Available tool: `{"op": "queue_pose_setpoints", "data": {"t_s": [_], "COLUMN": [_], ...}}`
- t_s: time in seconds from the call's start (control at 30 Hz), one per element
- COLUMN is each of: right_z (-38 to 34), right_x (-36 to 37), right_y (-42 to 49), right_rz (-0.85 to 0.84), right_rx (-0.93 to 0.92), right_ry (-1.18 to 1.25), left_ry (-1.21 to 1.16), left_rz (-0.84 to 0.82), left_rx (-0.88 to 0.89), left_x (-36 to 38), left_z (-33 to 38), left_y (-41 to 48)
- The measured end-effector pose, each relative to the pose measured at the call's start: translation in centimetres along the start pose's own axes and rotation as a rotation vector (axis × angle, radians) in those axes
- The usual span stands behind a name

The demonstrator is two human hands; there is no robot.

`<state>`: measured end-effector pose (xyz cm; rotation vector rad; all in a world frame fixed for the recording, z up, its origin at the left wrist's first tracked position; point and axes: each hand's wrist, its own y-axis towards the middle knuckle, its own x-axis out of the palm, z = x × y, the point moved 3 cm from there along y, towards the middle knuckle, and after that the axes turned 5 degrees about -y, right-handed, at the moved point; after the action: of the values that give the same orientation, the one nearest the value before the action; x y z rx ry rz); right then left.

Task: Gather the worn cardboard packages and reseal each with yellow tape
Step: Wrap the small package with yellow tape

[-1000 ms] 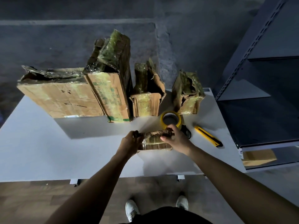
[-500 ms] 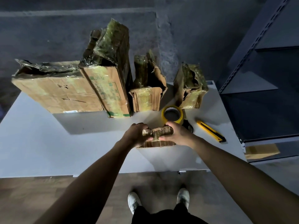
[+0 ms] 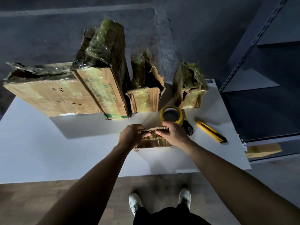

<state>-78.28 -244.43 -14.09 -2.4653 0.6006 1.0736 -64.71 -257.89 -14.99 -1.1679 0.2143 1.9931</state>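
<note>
A small worn cardboard package [image 3: 153, 142] stands on the white table [image 3: 48, 153], near its front edge. My left hand [image 3: 132, 135] grips its left top corner and my right hand [image 3: 173, 133] grips its right top, both thumbs pressing the crumpled top flaps together. Just behind my right hand lies a roll of yellow tape [image 3: 171, 114]. Further back stand several torn packages wrapped in old tape: a wide box [image 3: 48, 93], a tall box [image 3: 103, 78], a medium box [image 3: 146, 93] and a smaller box [image 3: 189, 88].
A yellow utility knife [image 3: 211, 131] lies right of the tape, and black scissors [image 3: 188, 129] peek out beside my right hand. A dark metal shelving unit [image 3: 263, 78] stands to the right with a flat cardboard piece [image 3: 263, 150] on a low shelf. My shoes show below the table's front edge.
The small package has been turned from lying flat to standing on edge, and both hands have shifted to pinch its top flaps closed.
</note>
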Motion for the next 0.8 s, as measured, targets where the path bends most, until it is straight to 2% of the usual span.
{"op": "queue_pose_setpoints", "data": {"t_s": [0.07,0.17,0.27,0.4,0.63,0.8], "right_z": [0.5,1.5,2.0,2.0,1.9,1.6], "right_x": [-0.2,-0.4,-0.6,-0.8,-0.3,0.1], "right_y": [0.0,-0.9,-1.8,-1.9,-1.1,-0.7], "right_rz": [-0.064,-0.251,-0.346,-0.336,-0.244,-0.158], "right_rx": [0.106,0.287,0.304,0.294,0.276,0.224], "right_ry": [0.119,0.241,0.237,0.243,0.268,0.191], "left_ry": [-0.111,-0.162,-0.257,-0.236,-0.152,-0.172], "left_rz": [-0.062,-0.122,-0.199,-0.272,-0.116,-0.02], "left_rx": [-0.019,-0.021,-0.122,-0.168,-0.134,-0.089], "left_x": [-0.4,-0.8,-1.1,-0.8,-0.7,-0.4], "left_z": [-0.3,-1.1,-2.5,-3.9,-2.3,-2.0], "left_y": [0.4,0.4,-0.3,-0.7,-0.4,-0.7]}}
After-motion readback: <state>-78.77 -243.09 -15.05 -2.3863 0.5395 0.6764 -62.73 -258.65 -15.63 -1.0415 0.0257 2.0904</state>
